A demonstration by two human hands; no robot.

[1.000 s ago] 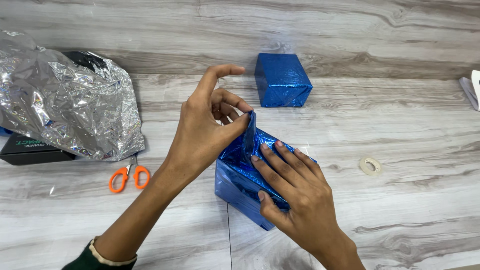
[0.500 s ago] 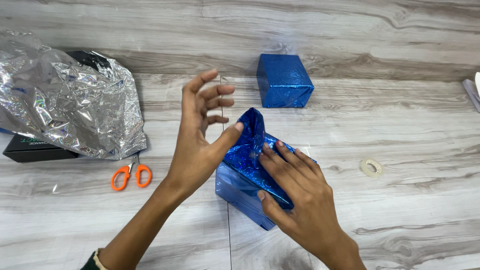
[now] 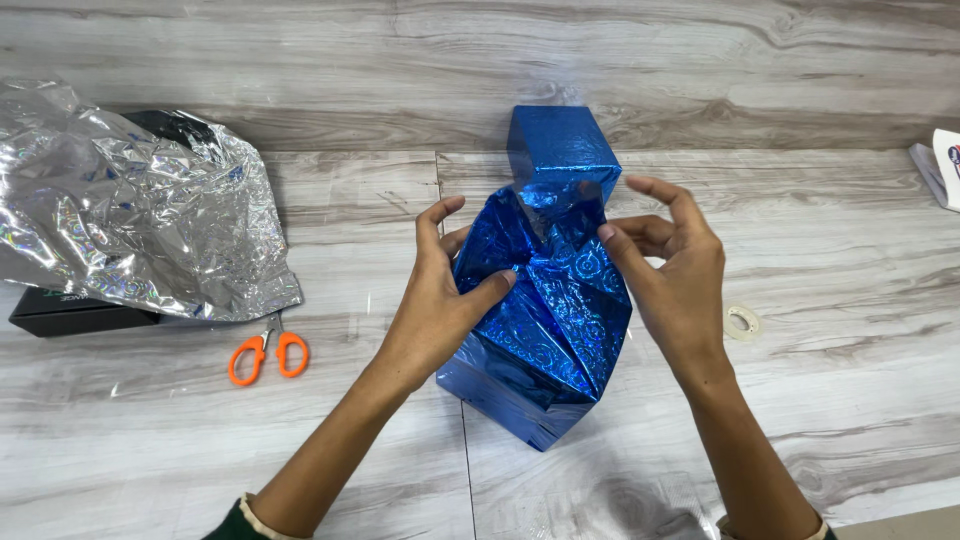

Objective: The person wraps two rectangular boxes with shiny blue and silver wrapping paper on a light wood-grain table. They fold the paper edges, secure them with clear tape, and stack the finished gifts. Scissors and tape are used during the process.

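A box half wrapped in shiny blue patterned foil paper (image 3: 545,320) stands on the wood-grain surface at the centre. My left hand (image 3: 435,300) presses its thumb and fingers against the left fold of the blue paper. My right hand (image 3: 675,275) holds the right side of the paper, with its fingers at the raised flap near the top. The loose flap stands up between both hands. Behind it sits a second box (image 3: 560,150), fully wrapped in the same blue paper.
A crumpled sheet of silver foil (image 3: 130,200) lies at the left over a black box (image 3: 70,312). Orange-handled scissors (image 3: 268,352) lie below it. A small roll of clear tape (image 3: 742,322) sits at the right. A white object (image 3: 940,170) shows at the right edge.
My right hand lifted off the top of the box and moved to the right side of the paper. My left hand came down onto the left fold. The flap now stands spread open.
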